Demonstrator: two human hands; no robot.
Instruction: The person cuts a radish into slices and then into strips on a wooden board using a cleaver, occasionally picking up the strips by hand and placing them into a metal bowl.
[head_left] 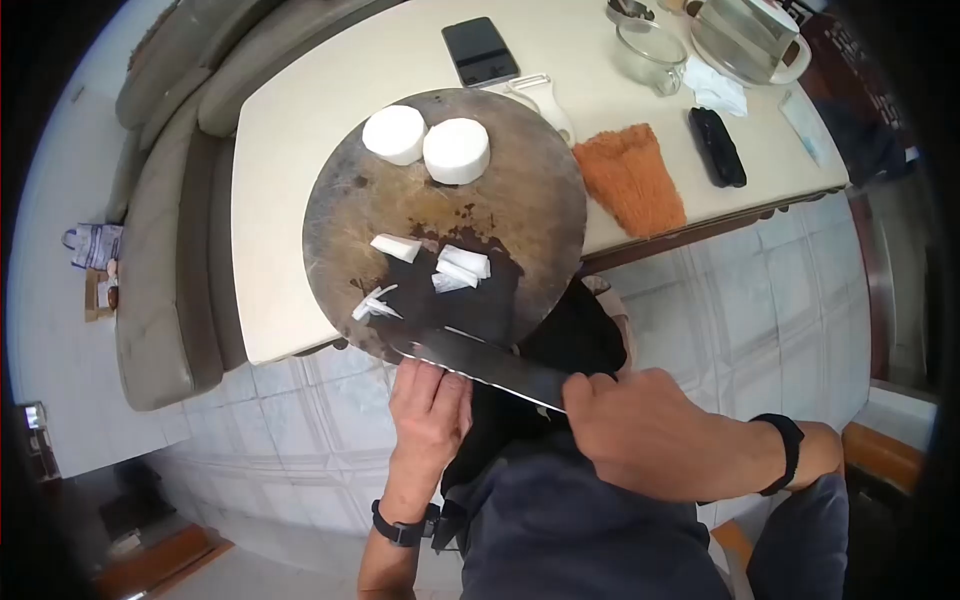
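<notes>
My right hand (pixel 640 430) is wrapped round the handle end of a broad-bladed kitchen knife (pixel 480 362), its blade slanting up and left across the near rim of a round wooden cutting board (pixel 345 215). Just below the blade is my left hand (pixel 430 405), fingers curled together at the board's edge; the blade hides their tips and anything under them. On the board's wet, dark middle lie white radish chunks (pixel 463 268), a single radish piece (pixel 396 247) and thin radish strips (pixel 376 304). Two thick radish rounds (pixel 457 151) stand towards the far side.
Beyond the board on the cream table (pixel 270 250) are a phone (pixel 480 50) and a peeler (pixel 541 103). An orange cloth (pixel 632 182), a black case (pixel 717 147), a glass cup (pixel 650 55) and a clear pitcher (pixel 745 40) lie to the right. A sofa (pixel 165 270) stands left.
</notes>
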